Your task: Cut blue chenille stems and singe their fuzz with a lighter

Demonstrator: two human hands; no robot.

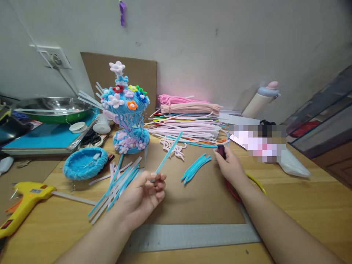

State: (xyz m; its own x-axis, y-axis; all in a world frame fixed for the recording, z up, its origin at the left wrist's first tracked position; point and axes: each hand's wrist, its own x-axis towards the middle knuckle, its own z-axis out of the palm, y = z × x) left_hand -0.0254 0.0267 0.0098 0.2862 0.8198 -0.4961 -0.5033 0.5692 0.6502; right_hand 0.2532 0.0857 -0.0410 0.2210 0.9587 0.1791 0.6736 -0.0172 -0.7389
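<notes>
My left hand (145, 196) pinches a light blue pipe cleaner (171, 150), which points up and to the right over the cardboard sheet (176, 209). My right hand (231, 167) is closed around a small black and dark red object (221, 151); its kind is hard to make out. Between the hands lies a bunch of short blue pipe cleaners (195, 168). Behind them rest white curled pieces (173, 146). Loose blue and white strips (118, 187) lie left of my left hand. A fuzzy blue tower with flowers (128, 106) stands behind that hand.
A yellow glue gun (30, 200) and a round blue fuzzy dish (85, 163) are on the left. Bundled pipe cleaners (189, 124) lie by the wall. A metal ruler (192, 234) runs along the front. Red and yellow curved handles (256, 183) show under my right forearm.
</notes>
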